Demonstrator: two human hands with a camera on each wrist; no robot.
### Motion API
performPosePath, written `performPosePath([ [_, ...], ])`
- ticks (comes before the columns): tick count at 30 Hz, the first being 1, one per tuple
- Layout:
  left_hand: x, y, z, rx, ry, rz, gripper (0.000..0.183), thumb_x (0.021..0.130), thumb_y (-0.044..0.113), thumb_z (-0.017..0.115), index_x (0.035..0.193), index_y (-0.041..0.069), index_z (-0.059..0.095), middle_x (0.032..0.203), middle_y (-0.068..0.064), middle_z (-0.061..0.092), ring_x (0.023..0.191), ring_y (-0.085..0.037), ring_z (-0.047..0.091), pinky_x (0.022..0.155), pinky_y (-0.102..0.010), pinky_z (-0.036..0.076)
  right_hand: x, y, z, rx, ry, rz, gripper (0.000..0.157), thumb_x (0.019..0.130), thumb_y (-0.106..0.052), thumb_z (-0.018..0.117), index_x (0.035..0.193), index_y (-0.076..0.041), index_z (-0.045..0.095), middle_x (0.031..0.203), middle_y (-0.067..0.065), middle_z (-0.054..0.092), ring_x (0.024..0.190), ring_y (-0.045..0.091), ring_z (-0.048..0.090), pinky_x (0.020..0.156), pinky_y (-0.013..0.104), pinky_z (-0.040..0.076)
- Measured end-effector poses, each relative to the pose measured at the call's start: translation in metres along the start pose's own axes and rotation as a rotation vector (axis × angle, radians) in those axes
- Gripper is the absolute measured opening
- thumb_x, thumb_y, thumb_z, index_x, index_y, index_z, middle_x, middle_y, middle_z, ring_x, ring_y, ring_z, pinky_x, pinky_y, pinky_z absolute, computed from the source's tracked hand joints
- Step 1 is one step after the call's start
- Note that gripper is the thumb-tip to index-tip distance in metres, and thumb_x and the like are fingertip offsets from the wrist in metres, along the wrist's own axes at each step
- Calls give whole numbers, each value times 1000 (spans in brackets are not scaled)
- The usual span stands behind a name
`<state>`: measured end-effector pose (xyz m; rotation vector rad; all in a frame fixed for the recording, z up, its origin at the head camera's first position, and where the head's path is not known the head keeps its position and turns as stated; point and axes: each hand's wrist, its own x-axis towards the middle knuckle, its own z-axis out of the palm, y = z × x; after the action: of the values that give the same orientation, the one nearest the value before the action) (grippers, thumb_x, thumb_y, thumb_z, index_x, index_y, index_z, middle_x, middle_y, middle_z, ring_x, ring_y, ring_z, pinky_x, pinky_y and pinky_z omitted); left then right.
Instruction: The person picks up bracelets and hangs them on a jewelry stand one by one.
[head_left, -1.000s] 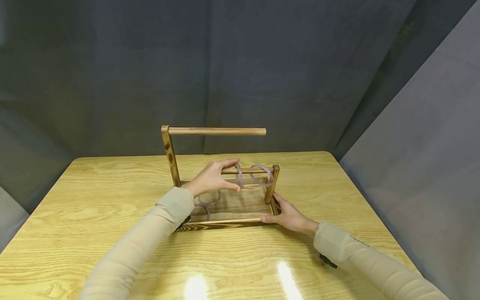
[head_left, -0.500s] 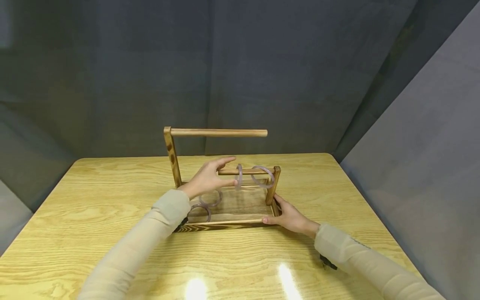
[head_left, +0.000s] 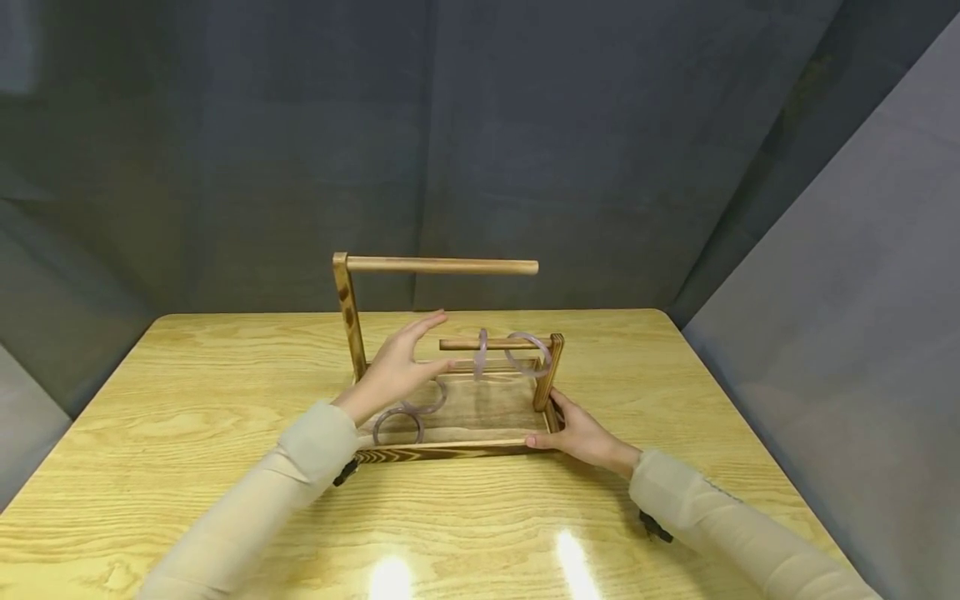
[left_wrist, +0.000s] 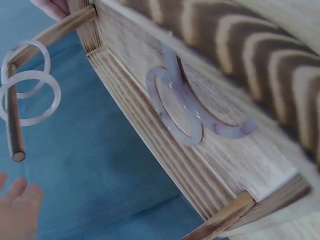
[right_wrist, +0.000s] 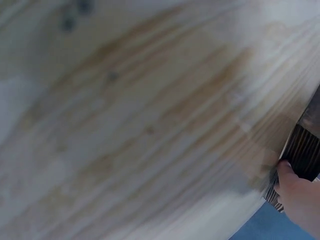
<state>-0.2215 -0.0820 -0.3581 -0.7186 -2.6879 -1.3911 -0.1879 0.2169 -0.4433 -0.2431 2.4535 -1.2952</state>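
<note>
A two-bar wooden jewelry stand (head_left: 450, 451) has a shallow tray base. Two pale purple bangles hang on its lower bar (head_left: 456, 344): one bangle (head_left: 481, 358) near the middle, the other bangle (head_left: 517, 366) by the right post. My left hand (head_left: 393, 371) is just left of that bar's free end, fingers and thumb spread, holding nothing. My right hand (head_left: 585, 435) grips the tray's right end, thumb on the front rim; some fingers are hidden behind it. In the left wrist view, two more bangles lie overlapping in the tray, a nearer bangle (left_wrist: 231, 131) and a farther bangle (left_wrist: 156, 95).
The stand's upper bar (head_left: 442, 266) reaches right from a tall left post (head_left: 348, 312), above and behind my left hand, and carries no bangle. A yellow wood-grain table (head_left: 480, 517) bears the stand. Dark cloth (head_left: 480, 150) hangs behind the table.
My left hand has let go of the middle bangle, which now hangs on the lower bar, and has drawn back leftward past the bar's free end. The right hand keeps its grip.
</note>
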Motion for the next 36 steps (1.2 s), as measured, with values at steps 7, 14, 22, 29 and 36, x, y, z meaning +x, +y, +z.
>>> performPosePath([
  [7,-24,-6,0,50,15,8,65,87,35,62,143,19,33,147,-4,33,135,-27,31,107,-50,31,-1,3,-1,29,20,24,100,81,-34,70,147,-2,2,152,21,6,138,40,13,108,55,25],
  [14,-50,-11,1,57,38,-26,61,88,32,62,141,16,37,143,-7,38,131,-29,36,104,-52,35,-4,-5,-9,75,84,-42,92,84,-29,67,147,-3,6,150,23,15,136,41,20,109,52,25],
  [22,-77,-19,4,126,-14,-49,53,87,26,64,135,16,46,137,-8,46,111,-29,54,82,-42,48,-16,-9,-10,111,172,-76,80,86,-22,65,146,-4,15,149,20,20,136,37,24,110,48,26],
  [29,-93,-28,-3,81,2,-138,45,88,30,62,131,20,52,138,-10,45,96,-33,60,70,-38,52,-31,-11,-12,89,209,-134,72,86,-24,65,143,-2,26,144,20,32,132,35,32,108,48,30],
  [36,-96,-44,-10,8,60,-163,40,91,25,58,128,14,53,135,-13,49,124,-39,43,98,-52,40,-49,-13,-14,22,246,-165,61,87,-25,64,138,-5,37,138,17,42,128,33,39,106,47,35],
])
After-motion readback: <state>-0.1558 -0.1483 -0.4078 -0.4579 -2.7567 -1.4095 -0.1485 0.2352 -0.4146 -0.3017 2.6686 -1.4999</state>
